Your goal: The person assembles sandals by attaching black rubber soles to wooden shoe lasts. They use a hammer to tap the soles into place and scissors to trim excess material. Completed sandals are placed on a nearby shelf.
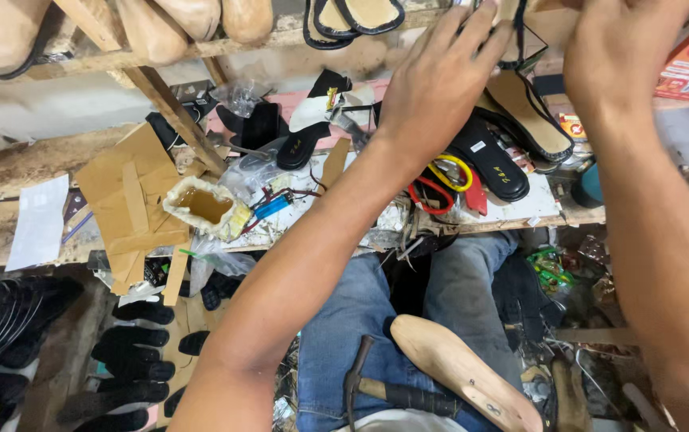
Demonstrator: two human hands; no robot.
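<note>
Both my arms reach up toward a wooden shelf at the top of the view. My left hand (440, 76) has its fingers spread on a black-strapped sandal sole (512, 40) at the shelf edge. My right hand (620, 48) is raised beside it, fingers cut off by the frame top, so what it holds is hidden. A wooden shoe last (464, 372) and a hammer (384, 392) rest on my lap, on blue jeans.
The workbench (8, 172) holds black insoles (492, 164), a tan sandal sole (532, 116), red and yellow-handled scissors (440, 188), a glue pot (204, 206) and cardboard pieces (132, 200). Black soles (132, 356) are stacked on the floor at left. Wooden lasts (168, 24) sit on the shelf.
</note>
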